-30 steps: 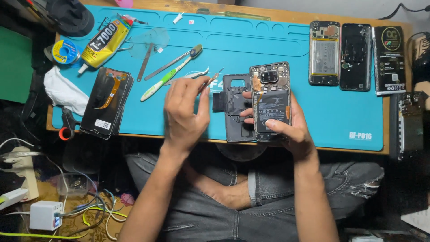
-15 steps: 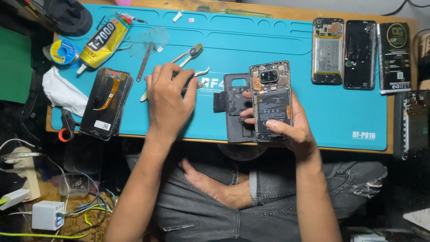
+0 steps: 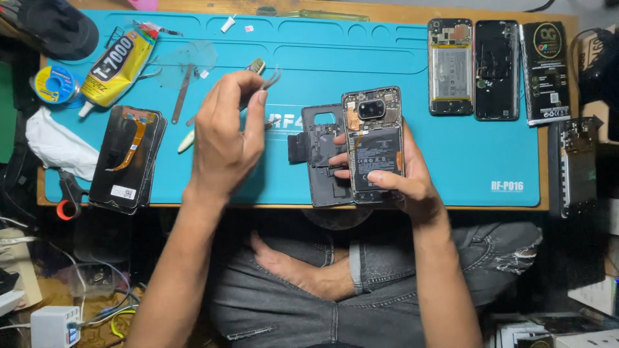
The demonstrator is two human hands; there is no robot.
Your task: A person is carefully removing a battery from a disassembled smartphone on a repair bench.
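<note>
My right hand (image 3: 403,183) holds an opened phone (image 3: 374,145) upright over the front of the blue work mat (image 3: 464,154), its battery and camera module facing me. Just left of it, partly under the phone, a dark back cover (image 3: 317,154) lies on the mat. My left hand (image 3: 225,138) is raised over the mat to the left of the phone, with its fingers pinched on thin metal tweezers (image 3: 273,77) that look blurred. A small brush (image 3: 256,66) lies under that hand, mostly hidden.
A yellow glue tube (image 3: 119,64), a solder spool (image 3: 55,84), a metal spudger (image 3: 180,93) and a detached screen (image 3: 126,158) lie at the left. Two more opened phones (image 3: 451,64) (image 3: 496,67) and a black packet (image 3: 545,71) sit at the back right. Red-handled scissors (image 3: 64,196) hang off the front left edge.
My left hand has moved left from beside the phone to the tools and has picked up the tweezers. The right hand and the phone have barely moved.
</note>
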